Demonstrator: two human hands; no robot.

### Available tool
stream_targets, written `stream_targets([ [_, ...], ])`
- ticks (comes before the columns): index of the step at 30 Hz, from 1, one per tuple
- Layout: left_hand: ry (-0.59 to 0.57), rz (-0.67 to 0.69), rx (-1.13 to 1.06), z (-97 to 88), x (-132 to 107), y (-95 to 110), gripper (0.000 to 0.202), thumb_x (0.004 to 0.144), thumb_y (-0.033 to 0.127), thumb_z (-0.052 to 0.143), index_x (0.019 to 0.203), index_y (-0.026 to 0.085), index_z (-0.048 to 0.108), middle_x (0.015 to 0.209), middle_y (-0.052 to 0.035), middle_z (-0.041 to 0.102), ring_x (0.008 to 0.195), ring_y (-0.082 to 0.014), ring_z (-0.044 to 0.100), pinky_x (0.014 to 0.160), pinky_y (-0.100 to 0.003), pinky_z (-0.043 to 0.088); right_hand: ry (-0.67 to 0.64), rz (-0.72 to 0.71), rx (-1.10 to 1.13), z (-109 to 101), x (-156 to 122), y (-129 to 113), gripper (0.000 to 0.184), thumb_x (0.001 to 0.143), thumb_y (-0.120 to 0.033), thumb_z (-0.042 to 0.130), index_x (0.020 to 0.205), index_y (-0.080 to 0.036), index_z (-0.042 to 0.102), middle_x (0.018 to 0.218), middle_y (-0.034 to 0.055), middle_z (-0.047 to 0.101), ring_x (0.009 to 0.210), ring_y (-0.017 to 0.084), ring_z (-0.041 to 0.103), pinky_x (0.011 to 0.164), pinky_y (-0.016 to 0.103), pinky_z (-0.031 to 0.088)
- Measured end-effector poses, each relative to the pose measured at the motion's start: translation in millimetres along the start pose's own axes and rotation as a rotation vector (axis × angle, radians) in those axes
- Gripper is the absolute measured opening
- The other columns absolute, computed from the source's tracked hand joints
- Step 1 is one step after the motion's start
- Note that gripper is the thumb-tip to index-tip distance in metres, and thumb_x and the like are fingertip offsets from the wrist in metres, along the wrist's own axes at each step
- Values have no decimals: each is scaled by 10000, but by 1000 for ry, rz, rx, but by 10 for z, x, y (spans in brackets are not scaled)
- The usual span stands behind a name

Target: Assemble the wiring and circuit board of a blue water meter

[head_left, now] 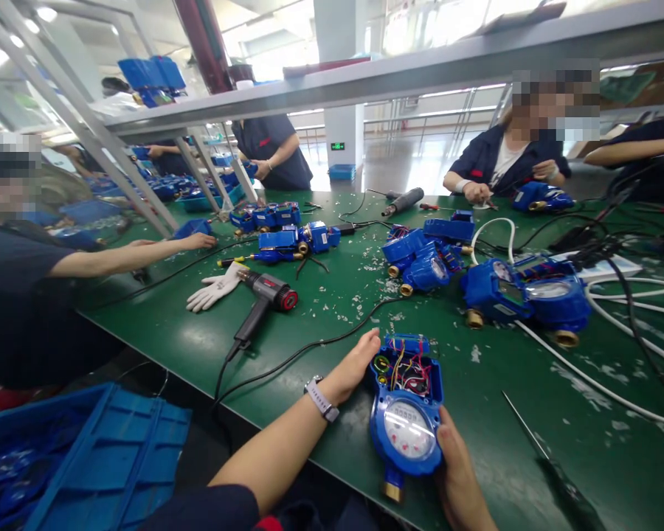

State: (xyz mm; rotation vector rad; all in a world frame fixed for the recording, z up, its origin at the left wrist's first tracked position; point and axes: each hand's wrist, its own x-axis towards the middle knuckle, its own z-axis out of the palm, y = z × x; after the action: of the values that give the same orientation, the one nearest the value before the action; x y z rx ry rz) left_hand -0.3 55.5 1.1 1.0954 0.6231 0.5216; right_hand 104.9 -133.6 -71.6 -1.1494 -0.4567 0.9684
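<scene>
Water meter [406, 404] between left hand [353, 369], right hand [457, 472], dial [408, 432] illegible

The meter [405, 413] is held at the near edge of the bench [332, 310], between the left hand [354, 365] at its upper left and the right hand [454, 464] at its lower right. A screwdriver [553, 461] is laid on the bench to its right. A heat gun [265, 299] is placed behind and left, with a glove [215, 289] touching it on the left. A meter pair [525, 295] is set behind and right, among cables. A meter cluster [420, 258] is found behind centre. A crate [88, 457] is located below the bench edge, far left.
</scene>
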Motion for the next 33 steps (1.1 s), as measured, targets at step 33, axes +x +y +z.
stream_targets([
  [33,60,155,-57,-31,53,88,653,743,510,736,1251,188,482,1042,-49,619,902,-168,632,825,-293,454,94,-3,8,89,-32,-2,772,840,-696,703,1388,-191,501,1341,107,536,1253,343,463,1071,418,378],
])
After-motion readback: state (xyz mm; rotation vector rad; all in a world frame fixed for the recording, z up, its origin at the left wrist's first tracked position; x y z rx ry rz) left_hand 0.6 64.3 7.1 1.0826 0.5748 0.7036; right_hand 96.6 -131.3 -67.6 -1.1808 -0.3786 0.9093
